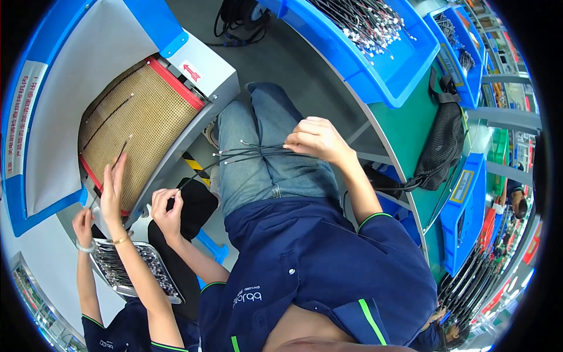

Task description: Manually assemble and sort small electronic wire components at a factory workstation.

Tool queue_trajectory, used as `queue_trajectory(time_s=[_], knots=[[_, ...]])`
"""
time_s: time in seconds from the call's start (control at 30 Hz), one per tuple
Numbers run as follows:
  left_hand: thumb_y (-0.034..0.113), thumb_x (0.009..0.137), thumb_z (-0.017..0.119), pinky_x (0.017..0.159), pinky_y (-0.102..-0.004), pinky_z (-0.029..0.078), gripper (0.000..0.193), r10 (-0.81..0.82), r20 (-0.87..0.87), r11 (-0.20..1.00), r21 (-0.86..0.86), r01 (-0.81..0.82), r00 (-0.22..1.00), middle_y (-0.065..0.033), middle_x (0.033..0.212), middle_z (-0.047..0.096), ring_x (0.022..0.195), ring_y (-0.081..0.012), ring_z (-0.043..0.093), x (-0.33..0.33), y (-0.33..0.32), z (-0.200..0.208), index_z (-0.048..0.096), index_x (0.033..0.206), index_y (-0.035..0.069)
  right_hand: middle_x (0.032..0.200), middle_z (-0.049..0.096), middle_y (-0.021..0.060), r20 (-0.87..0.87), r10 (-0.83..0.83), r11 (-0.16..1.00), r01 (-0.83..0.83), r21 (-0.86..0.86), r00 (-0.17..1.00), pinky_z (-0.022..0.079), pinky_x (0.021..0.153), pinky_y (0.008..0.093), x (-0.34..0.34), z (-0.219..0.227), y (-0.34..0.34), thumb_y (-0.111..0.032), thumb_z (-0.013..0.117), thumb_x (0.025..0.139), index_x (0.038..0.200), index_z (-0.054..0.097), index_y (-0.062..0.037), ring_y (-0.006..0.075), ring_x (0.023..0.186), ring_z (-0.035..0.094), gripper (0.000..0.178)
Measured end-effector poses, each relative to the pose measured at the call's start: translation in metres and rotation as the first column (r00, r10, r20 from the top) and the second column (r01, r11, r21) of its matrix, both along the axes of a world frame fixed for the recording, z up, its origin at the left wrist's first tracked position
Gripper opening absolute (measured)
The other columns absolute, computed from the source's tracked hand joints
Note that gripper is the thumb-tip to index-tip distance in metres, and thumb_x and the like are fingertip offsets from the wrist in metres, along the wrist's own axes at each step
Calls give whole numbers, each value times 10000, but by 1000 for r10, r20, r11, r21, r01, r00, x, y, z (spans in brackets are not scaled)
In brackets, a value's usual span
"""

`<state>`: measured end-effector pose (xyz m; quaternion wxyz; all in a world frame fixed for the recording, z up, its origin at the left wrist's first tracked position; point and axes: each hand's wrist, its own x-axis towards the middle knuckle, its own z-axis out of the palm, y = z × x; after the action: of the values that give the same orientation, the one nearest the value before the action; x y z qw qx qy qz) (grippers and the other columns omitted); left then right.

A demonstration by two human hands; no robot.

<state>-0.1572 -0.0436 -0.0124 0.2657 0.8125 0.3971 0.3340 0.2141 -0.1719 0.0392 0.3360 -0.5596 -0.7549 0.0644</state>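
Note:
My right hand [316, 139] is over my lap, its fingers closed around several thin black cables [252, 151]. Their ends, with small white connectors, fan out to the left across my jeans. My left hand [168, 211] is beside my left thigh, thumb and forefinger pinched on a thin black cable [193, 176] that slants up toward the bunch. To the left, a co-worker's hand [112, 193] reaches to the tan mesh conveyor belt [141, 111] with a cable between its fingers. The co-worker's other hand [83, 227] is lower, near the belt's edge.
Black cables [111, 119] lie along the belt inside a blue-framed machine [64, 64]. A metal tray [173, 287] of cables sits by the co-worker. Blue bins [404, 88] of cables and a black mesh bag [441, 146] are on the green bench [393, 126] to my right.

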Motion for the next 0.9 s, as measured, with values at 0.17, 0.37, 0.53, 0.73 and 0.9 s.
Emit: queue_trajectory(time_s=[0.17,0.37,0.53,0.73,0.9], knots=[[-75,707,679,708,-306,473,128,21,-8,1000,-1,-21,1000,-85,762,621,748,-217,586,-8,3,3,632,805,-8,682,548,15,-1,39,999,-39,0,999,411,512,306,-5,5,5,-107,769,693,788,632,-74,175,579,546,170],[-65,713,684,717,-294,477,123,59,3,998,-1,-59,998,-88,777,626,763,-204,599,-25,24,20,637,809,-5,723,566,14,-54,-12,1000,13,12,998,464,557,313,-29,12,32,-118,749,704,788,641,-91,182,641,572,140],[-24,731,693,713,-307,479,105,132,45,991,17,-133,990,-85,797,628,768,-215,600,-49,58,25,646,822,0,738,576,11,-56,-72,995,76,63,996,473,566,306,-58,17,66,-122,758,691,796,658,-102,178,659,581,146],[36,809,665,696,-276,472,75,262,32,963,62,-264,965,-72,826,609,753,-170,595,-86,103,26,641,871,1,777,587,29,-167,-51,998,57,30,985,496,598,313,-94,14,125,-146,743,715,840,668,-86,201,695,613,158],[58,839,651,710,-270,469,82,296,58,954,25,-298,953,-68,868,601,776,-161,582,-111,142,30,632,893,-1,819,612,75,-393,-117,982,46,-186,912,500,650,323,-124,15,171,-153,711,766,899,672,-63,231,717,626,166]])
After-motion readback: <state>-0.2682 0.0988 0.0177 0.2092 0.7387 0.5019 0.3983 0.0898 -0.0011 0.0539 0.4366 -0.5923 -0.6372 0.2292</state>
